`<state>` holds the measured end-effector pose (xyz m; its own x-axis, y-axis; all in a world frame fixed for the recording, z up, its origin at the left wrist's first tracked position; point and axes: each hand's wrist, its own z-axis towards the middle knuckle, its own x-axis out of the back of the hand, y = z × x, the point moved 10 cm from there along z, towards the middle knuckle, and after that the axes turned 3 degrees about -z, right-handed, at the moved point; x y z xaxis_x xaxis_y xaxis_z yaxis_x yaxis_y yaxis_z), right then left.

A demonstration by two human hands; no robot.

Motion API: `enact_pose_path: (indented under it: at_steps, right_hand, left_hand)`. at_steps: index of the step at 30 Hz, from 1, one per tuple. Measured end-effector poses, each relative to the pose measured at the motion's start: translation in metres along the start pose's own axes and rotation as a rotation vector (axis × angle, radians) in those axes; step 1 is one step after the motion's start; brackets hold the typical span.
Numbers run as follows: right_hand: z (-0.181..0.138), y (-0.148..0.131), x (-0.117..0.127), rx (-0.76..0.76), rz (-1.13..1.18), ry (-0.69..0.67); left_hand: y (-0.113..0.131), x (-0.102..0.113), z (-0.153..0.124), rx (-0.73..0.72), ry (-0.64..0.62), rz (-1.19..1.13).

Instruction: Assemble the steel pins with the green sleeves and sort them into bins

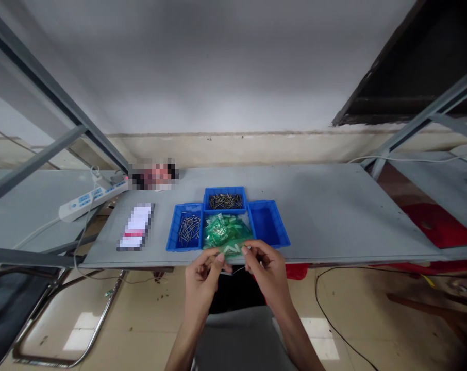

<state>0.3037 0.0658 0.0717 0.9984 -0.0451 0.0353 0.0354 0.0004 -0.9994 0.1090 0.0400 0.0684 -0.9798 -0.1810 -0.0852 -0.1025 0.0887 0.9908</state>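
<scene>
Green plastic packet (233, 249) is pinched at its ends by the left hand (204, 272) and the right hand (265, 267), just in front of the piled packets (224, 230). The phone screen (138, 224) is pixelated beyond reading.

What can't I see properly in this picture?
All in the head view:
Clear green plastic bag: its white shapes are too small to identify; the left hand and right hand cover its ends.
Rectangular phone with a white-and-pink screen: pixel blocks hide its words.
Pile of shiny green plastic packets: top ones hide those beneath.
Red object: grey tabletop covers part.
</scene>
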Motion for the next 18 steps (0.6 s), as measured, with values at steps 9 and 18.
enact_pose_path:
  at_steps: [9,18]
  right_hand:
    - [-0.014,0.002,-0.006,0.048,0.048,0.004]
    - [-0.02,0.013,-0.012,0.034,0.074,0.021]
  left_hand:
    - [0.005,0.003,-0.005,-0.054,0.013,-0.077]
    - [-0.009,0.006,-0.009,0.006,0.004,-0.092]
